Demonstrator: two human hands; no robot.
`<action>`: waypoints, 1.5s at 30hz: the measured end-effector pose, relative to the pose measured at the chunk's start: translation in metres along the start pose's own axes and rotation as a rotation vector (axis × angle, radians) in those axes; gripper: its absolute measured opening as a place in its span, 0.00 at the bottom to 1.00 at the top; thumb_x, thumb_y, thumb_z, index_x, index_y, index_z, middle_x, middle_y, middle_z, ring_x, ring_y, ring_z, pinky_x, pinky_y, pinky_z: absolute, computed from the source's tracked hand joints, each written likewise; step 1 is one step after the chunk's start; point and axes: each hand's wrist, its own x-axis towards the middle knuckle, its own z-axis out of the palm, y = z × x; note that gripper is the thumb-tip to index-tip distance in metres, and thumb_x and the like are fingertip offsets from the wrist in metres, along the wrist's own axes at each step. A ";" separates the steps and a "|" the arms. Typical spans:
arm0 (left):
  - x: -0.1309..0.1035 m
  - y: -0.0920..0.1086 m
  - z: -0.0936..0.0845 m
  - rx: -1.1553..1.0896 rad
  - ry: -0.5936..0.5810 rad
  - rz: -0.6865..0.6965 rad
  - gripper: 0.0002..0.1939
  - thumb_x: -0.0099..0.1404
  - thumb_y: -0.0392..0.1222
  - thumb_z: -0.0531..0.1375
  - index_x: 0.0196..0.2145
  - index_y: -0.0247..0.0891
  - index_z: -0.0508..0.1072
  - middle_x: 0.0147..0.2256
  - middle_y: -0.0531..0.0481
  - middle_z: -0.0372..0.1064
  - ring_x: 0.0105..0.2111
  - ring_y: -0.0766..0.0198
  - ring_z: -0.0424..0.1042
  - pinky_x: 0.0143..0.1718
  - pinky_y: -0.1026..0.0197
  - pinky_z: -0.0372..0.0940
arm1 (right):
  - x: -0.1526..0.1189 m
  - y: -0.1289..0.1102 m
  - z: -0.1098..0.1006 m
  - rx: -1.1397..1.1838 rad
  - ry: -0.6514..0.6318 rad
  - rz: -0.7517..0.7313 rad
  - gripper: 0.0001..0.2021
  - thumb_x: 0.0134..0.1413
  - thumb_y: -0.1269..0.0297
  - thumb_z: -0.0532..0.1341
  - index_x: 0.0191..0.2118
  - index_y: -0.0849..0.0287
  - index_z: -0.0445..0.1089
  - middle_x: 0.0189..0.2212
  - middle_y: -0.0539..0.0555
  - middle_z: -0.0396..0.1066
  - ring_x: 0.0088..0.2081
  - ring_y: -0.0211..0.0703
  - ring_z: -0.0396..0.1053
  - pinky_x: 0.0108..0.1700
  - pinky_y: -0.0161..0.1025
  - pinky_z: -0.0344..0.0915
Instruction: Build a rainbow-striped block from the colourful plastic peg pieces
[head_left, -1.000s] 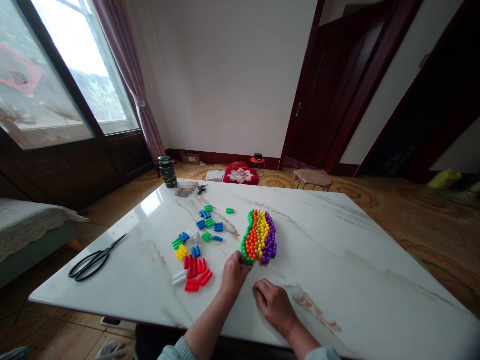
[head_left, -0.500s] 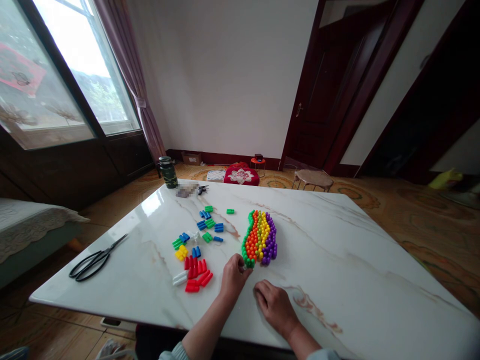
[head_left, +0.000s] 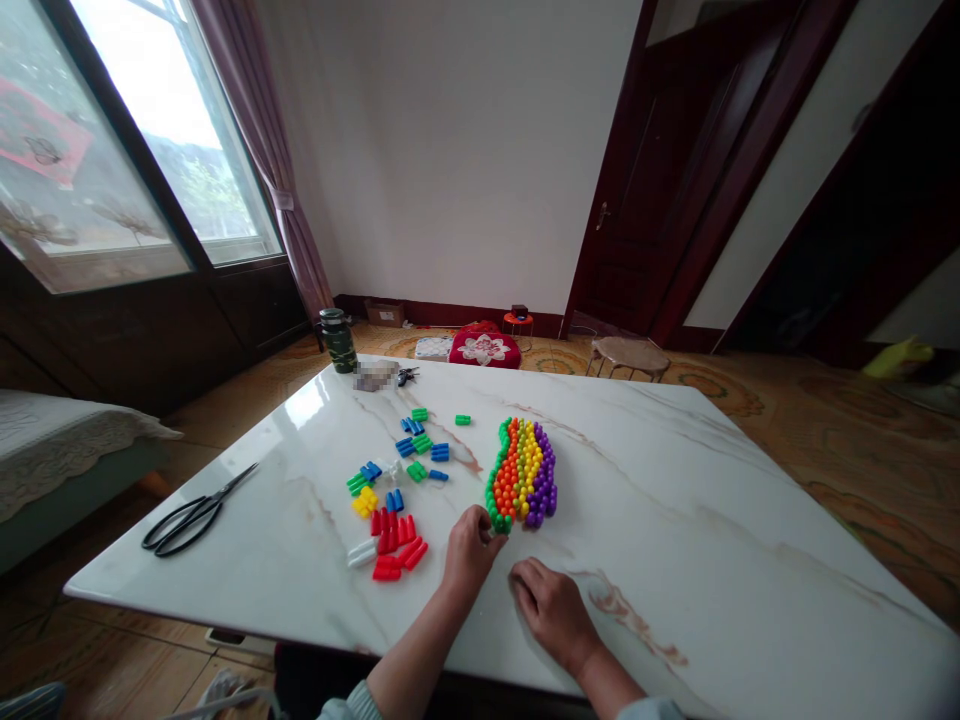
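From the head camera I look down over a white counter (head_left: 720,520), its surface streaked with brown veining. The beads (head_left: 525,470) lie near its middle, just past my hands, in curving bands: green at the left, then orange, then shades of yellow, then purple at the right.

My left hand (head_left: 472,550) is at the near green corner of the beads; its grip is narrow, thumb and fingers closed on that corner. My right hand (head_left: 556,612) rests on the counter, near the beads but apart from them, with its fingers curled under. The palm is hidden, so I cannot tell how tight that grip is or whether it holds anything.

Left of the beads I see a scatter of short tubes: red ones (head_left: 390,538) nearest me, white ones (head_left: 363,552) touching or just beside them, yellow ones (head_left: 365,502) a little beyond, and blue and green ones farther back. A single green piece (head_left: 463,420) sits apart, toward the far side. Scissors (head_left: 196,513) lie well off to the left, and a dark bottle (head_left: 339,345) stands upright at the far left corner.
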 end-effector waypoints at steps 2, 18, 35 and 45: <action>0.000 0.001 0.000 -0.001 -0.003 -0.002 0.11 0.50 0.36 0.61 0.28 0.41 0.60 0.24 0.57 0.61 0.24 0.67 0.64 0.28 0.65 0.58 | 0.000 0.000 0.000 0.005 -0.005 0.001 0.09 0.60 0.72 0.50 0.37 0.57 0.67 0.32 0.52 0.69 0.32 0.40 0.70 0.35 0.34 0.61; 0.016 -0.002 -0.034 0.025 0.131 0.091 0.03 0.62 0.39 0.55 0.35 0.39 0.67 0.33 0.48 0.70 0.34 0.60 0.71 0.35 0.60 0.66 | -0.001 0.003 0.002 0.033 0.013 -0.008 0.09 0.62 0.71 0.50 0.38 0.56 0.67 0.32 0.52 0.70 0.33 0.40 0.70 0.36 0.34 0.61; 0.098 -0.057 -0.101 0.563 -0.019 -0.032 0.14 0.61 0.32 0.53 0.43 0.37 0.73 0.45 0.40 0.70 0.47 0.52 0.67 0.52 0.52 0.57 | -0.001 0.004 0.004 -0.006 -0.003 0.006 0.09 0.60 0.72 0.50 0.38 0.57 0.66 0.33 0.52 0.70 0.34 0.40 0.70 0.37 0.34 0.62; 0.015 -0.013 -0.058 0.039 -0.003 0.152 0.15 0.69 0.41 0.46 0.44 0.38 0.69 0.38 0.44 0.71 0.40 0.58 0.71 0.44 0.56 0.66 | -0.002 0.002 0.003 0.031 0.002 0.007 0.09 0.60 0.72 0.50 0.37 0.57 0.67 0.32 0.52 0.70 0.34 0.40 0.71 0.37 0.33 0.62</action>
